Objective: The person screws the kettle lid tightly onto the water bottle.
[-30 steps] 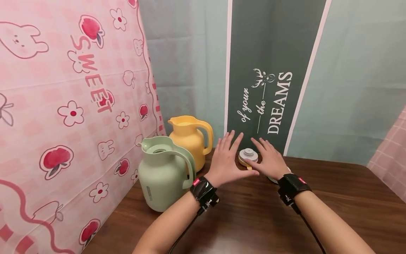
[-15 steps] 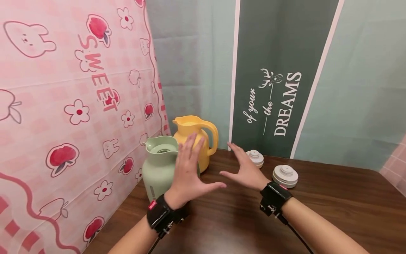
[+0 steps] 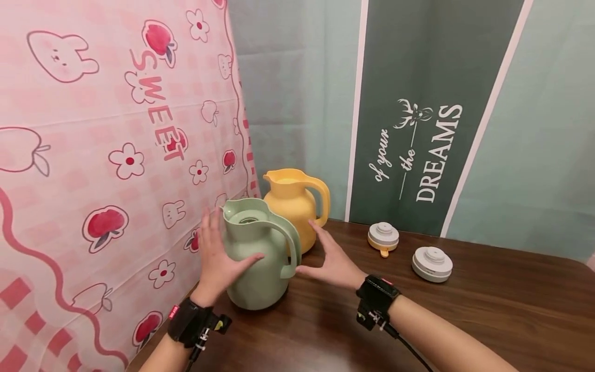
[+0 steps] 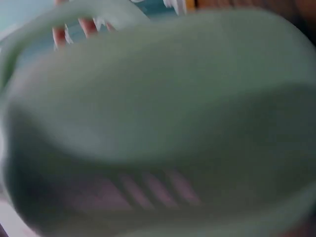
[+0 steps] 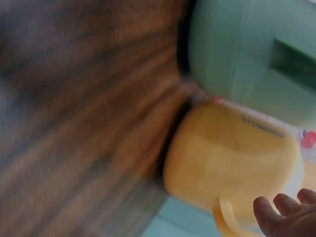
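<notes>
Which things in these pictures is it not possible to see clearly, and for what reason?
- Left wrist view: motion blur; the green jug fills the frame and hides the table.
- Right wrist view: blurred; the yellow jug is cut off by the bottom edge, and only fingertips show.
- Head view: whether the left hand touches the green jug's far side is hidden by the jug; the right hand contact is unclear.

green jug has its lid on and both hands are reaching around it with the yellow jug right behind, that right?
Not quite: the green jug has no lid on; the head view shows its open mouth. Two round lids lie on the table to the right. The rest holds: the left hand and right hand flank the green jug, with the yellow jug right behind.
</notes>
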Demonstrator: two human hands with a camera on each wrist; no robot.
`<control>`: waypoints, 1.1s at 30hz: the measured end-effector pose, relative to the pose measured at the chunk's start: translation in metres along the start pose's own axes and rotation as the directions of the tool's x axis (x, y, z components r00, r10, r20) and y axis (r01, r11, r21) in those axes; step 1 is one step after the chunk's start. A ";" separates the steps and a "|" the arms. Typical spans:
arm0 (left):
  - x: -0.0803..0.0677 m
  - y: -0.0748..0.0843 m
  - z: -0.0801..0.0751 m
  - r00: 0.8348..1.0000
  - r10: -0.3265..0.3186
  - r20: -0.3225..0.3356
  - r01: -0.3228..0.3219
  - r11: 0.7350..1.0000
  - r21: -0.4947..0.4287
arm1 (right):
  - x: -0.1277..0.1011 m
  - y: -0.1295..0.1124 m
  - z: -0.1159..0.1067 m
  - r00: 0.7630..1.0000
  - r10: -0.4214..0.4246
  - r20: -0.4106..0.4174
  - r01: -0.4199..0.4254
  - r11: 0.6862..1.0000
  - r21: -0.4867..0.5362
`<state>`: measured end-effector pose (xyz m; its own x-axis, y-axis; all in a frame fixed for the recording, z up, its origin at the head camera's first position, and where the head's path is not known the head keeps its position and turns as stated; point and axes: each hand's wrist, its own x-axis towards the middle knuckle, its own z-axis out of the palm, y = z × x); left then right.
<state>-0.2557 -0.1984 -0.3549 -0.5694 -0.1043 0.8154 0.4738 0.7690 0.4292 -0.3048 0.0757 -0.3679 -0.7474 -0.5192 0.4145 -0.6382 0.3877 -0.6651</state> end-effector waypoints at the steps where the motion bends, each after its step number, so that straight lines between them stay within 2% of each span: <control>1: -0.002 -0.006 -0.002 0.998 -0.063 0.025 0.063 0.998 -0.011 | 0.000 -0.001 0.003 1.000 0.002 0.012 -0.002 1.000 0.016; 3: -0.007 -0.017 -0.003 0.984 -0.158 0.079 0.162 0.986 -0.048 | 0.001 -0.002 0.008 0.999 0.000 0.035 -0.002 0.998 0.062; 6: -0.015 -0.026 -0.001 0.944 -0.269 0.193 0.295 0.948 -0.116 | 0.002 -0.004 0.014 0.999 -0.005 0.049 -0.002 0.990 0.138; 9: -0.020 -0.031 0.003 0.899 -0.321 0.296 0.382 0.908 -0.175 | 0.005 -0.004 0.018 0.999 0.011 0.044 -0.020 0.980 0.198; 12: -0.023 -0.031 0.005 0.874 -0.338 0.350 0.428 0.875 -0.226 | 0.006 -0.002 0.020 0.999 0.026 0.035 -0.033 0.972 0.232; 18: -0.023 -0.031 0.003 0.856 -0.328 0.400 0.462 0.832 -0.308 | 0.007 0.001 0.027 0.997 0.000 0.079 -0.022 0.962 0.272; 22: -0.024 -0.034 -0.001 0.846 -0.331 0.418 0.478 0.818 -0.319 | 0.005 0.002 0.033 0.989 0.005 0.148 -0.050 0.953 0.300; 25: -0.026 -0.038 -0.003 0.851 -0.329 0.409 0.472 0.821 -0.322 | 0.006 0.000 0.037 0.985 0.000 0.171 -0.053 0.950 0.308; 29: -0.029 -0.040 -0.004 0.867 -0.312 0.388 0.442 0.841 -0.312 | 0.009 0.000 0.040 0.986 -0.008 0.169 -0.051 0.939 0.339; 33: -0.032 -0.037 -0.005 0.863 -0.322 0.389 0.445 0.849 -0.286 | 0.007 0.000 0.040 0.984 0.014 0.178 -0.078 0.929 0.363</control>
<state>-0.2517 -0.2270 -0.3947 -0.9053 -0.0919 0.4146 0.3407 0.4256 0.8383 -0.3025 0.0412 -0.3900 -0.7114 -0.6409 0.2884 -0.4670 0.1245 -0.8754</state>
